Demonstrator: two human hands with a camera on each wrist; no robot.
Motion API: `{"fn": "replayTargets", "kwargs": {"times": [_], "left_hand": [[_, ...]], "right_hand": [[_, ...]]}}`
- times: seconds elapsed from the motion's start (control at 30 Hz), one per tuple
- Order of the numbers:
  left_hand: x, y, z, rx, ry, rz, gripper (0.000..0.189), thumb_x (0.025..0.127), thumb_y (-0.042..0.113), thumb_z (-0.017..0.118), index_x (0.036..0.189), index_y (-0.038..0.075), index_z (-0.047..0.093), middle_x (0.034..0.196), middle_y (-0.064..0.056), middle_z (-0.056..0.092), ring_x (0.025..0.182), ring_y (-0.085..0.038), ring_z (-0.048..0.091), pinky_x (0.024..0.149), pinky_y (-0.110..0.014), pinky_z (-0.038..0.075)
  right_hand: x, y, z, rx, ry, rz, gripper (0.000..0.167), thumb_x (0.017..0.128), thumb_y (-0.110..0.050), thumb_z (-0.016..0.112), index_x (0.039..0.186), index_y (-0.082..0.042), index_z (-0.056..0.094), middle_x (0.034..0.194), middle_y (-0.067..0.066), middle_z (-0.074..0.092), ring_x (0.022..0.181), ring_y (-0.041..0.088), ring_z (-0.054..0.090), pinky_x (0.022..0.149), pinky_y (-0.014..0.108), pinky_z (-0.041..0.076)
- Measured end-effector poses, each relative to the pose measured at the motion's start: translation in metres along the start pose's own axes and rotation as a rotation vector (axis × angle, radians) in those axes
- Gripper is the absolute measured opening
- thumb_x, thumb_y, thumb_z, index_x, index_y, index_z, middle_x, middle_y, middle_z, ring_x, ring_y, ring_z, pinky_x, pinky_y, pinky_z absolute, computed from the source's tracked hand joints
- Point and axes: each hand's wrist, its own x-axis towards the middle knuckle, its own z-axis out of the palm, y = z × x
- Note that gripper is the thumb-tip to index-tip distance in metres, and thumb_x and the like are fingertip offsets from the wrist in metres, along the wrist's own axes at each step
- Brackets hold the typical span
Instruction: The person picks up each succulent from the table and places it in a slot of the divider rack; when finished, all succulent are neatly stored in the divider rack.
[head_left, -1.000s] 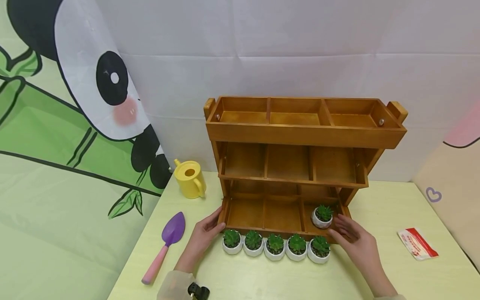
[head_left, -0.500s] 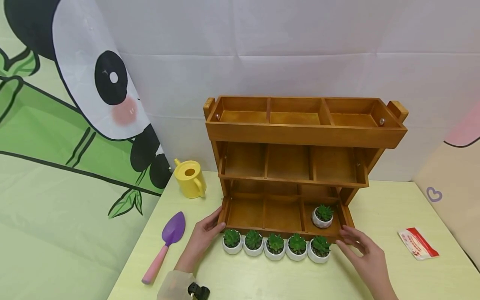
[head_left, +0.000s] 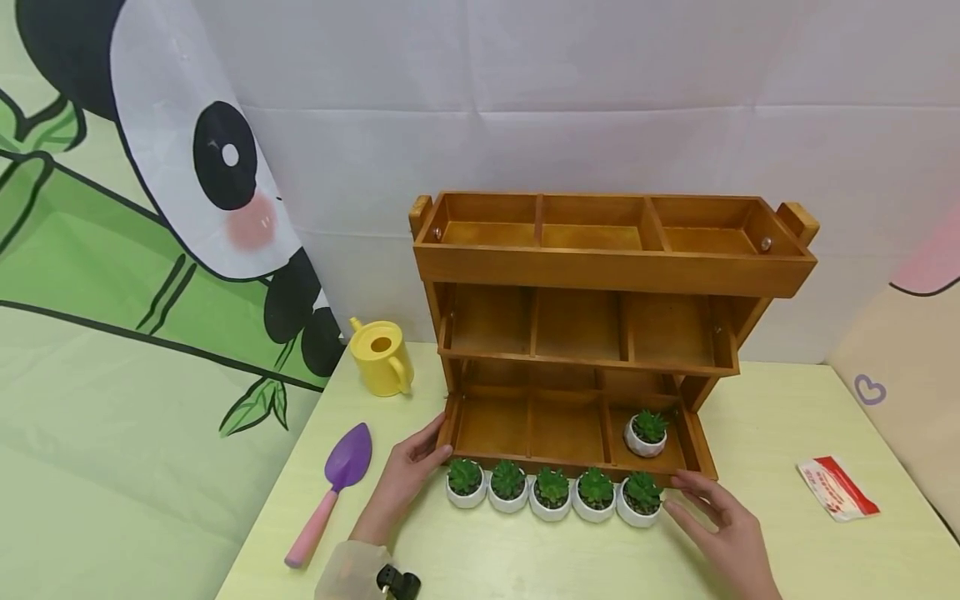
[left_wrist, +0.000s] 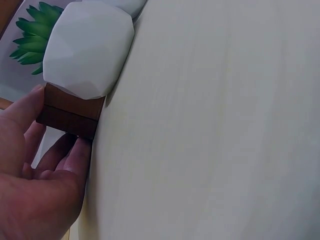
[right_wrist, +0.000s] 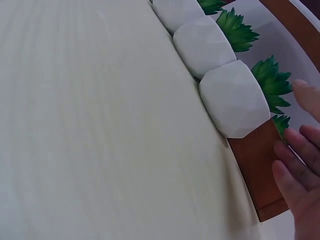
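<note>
A three-tier wooden shelf [head_left: 615, 273] stands at the back of the table. My left hand [head_left: 405, 475] holds the left front corner of its bottom tray; in the left wrist view the thumb lies at the corner's top edge and the fingers at its side. My right hand [head_left: 716, 521], fingers spread and holding nothing, is beside the rightmost potted succulent [head_left: 639, 502] of a front row. In the right wrist view, the fingers [right_wrist: 285, 175] overlap the tray's front board [right_wrist: 257, 165], close to that white pot. Another potted succulent [head_left: 646, 435] sits in the bottom tray's right compartment.
Several white potted succulents [head_left: 551, 493] line up against the shelf's front. Left of the shelf are a yellow watering can [head_left: 381, 362] and a purple trowel with a pink handle [head_left: 330, 496]. A red-and-white packet [head_left: 836, 487] lies at the right.
My right hand has moved away from the potted succulent in the tray, toward the front, and come in beside the row's rightmost pot. The left hand keeps its place at the corner.
</note>
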Motion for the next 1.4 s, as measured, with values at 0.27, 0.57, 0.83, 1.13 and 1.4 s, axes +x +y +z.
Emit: {"fn": "replayTargets", "kwargs": {"times": [0.27, 0.57, 0.83, 1.13, 1.4], "left_hand": [[0.001, 0.000, 0.001, 0.003, 0.006, -0.021, 0.059, 0.100, 0.014, 0.073, 0.155, 0.021, 0.053, 0.161, -0.006, 0.044, 0.147, -0.028, 0.043, 0.112, -0.030, 0.044], [0.000, 0.002, 0.001, 0.029, 0.016, -0.014, 0.058, 0.101, 0.014, 0.072, 0.156, 0.020, 0.053, 0.162, -0.009, 0.043, 0.147, -0.031, 0.042, 0.113, -0.034, 0.044], [0.000, 0.002, 0.001, 0.002, 0.004, -0.002, 0.059, 0.101, 0.012, 0.071, 0.156, 0.017, 0.052, 0.162, -0.010, 0.041, 0.148, -0.031, 0.040, 0.112, -0.031, 0.043], [0.001, 0.001, 0.001, -0.028, 0.002, -0.017, 0.059, 0.100, 0.013, 0.073, 0.155, 0.020, 0.053, 0.162, -0.007, 0.043, 0.147, -0.029, 0.041, 0.112, -0.030, 0.043], [0.000, 0.002, 0.000, -0.008, 0.002, -0.012, 0.059, 0.100, 0.013, 0.072, 0.155, 0.019, 0.053, 0.161, -0.008, 0.043, 0.146, -0.030, 0.042, 0.112, -0.032, 0.044]], "right_hand": [[-0.005, 0.011, 0.006, -0.014, -0.032, 0.032, 0.049, 0.090, -0.015, 0.085, 0.134, -0.002, 0.066, 0.129, 0.016, 0.070, 0.112, -0.003, 0.065, 0.094, 0.015, 0.053], [-0.005, 0.009, 0.012, 0.012, -0.099, 0.105, 0.061, 0.087, -0.025, 0.088, 0.138, -0.002, 0.063, 0.137, 0.019, 0.065, 0.117, -0.004, 0.061, 0.097, 0.014, 0.051], [-0.003, 0.005, 0.017, -0.010, -0.142, 0.179, 0.070, 0.085, -0.032, 0.089, 0.141, -0.002, 0.061, 0.142, 0.018, 0.062, 0.126, 0.024, 0.062, 0.097, 0.016, 0.052], [-0.002, -0.001, 0.021, -0.036, -0.135, 0.169, 0.072, 0.082, -0.028, 0.092, 0.139, 0.003, 0.061, 0.139, 0.024, 0.062, 0.127, 0.039, 0.061, 0.096, 0.017, 0.053], [0.000, -0.002, 0.024, -0.061, -0.162, 0.229, 0.081, 0.080, -0.035, 0.093, 0.142, 0.003, 0.059, 0.141, 0.025, 0.060, 0.129, 0.041, 0.060, 0.098, 0.023, 0.054]]}}
